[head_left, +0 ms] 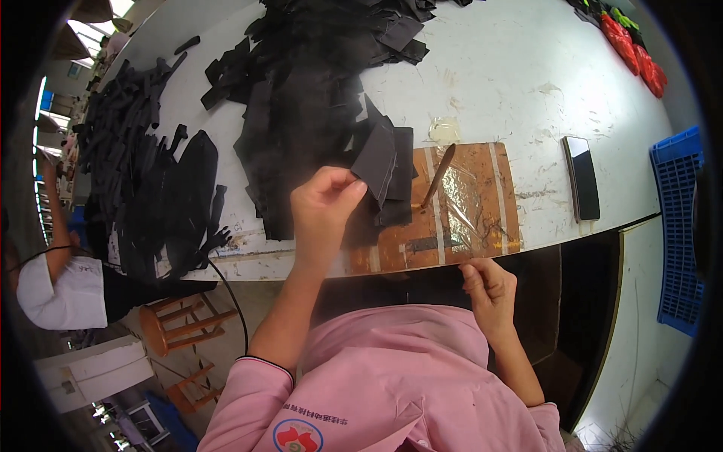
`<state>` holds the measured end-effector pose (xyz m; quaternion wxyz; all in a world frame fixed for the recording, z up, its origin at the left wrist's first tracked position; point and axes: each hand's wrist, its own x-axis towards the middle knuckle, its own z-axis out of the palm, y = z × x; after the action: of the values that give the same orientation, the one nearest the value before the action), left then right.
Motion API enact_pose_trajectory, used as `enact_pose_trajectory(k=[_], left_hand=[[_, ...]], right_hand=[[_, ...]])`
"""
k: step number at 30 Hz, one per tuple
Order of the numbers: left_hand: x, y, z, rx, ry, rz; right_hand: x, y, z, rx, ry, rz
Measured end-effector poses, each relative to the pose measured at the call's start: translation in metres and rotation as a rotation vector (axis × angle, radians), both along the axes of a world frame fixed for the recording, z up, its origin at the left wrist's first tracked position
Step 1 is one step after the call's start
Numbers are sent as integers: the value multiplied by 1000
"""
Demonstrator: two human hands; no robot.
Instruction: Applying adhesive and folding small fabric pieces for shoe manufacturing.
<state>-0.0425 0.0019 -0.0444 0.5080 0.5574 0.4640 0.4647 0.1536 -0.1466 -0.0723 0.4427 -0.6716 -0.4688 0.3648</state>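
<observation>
My left hand (325,203) pinches a black fabric piece (379,162) between thumb and fingers. Pale stitching or thread runs along this piece, which is raised above other dark cloth. Below and beyond it spreads a heap of black fabric pieces (297,113). At the table's front edge, my right hand (491,292) is curled with thumb and fingertips together; whatever may be in them cannot be made out. Between the hands lies a brown board (493,196) with clear tape across it. A pointed metal rod (440,175) slants up from the board.
A phone (581,178) rests on the white table (527,90) at right. Narrow dark strips (124,120) pile up at left. Red plastic bags (633,56) lie far right, and a blue crate (678,226) stands beyond the edge. Another person (64,290) and a wooden stool (184,320) are at left.
</observation>
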Motion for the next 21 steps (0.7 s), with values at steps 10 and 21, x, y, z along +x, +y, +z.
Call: enact_pose_trajectory(k=[10,21], left_hand=[[5,-43,32,228,241,-25],[9,-52,11,217,136,79]], right_hand=[[-57,83,53,390,30,119],[-68,84,54,414,-87,62]])
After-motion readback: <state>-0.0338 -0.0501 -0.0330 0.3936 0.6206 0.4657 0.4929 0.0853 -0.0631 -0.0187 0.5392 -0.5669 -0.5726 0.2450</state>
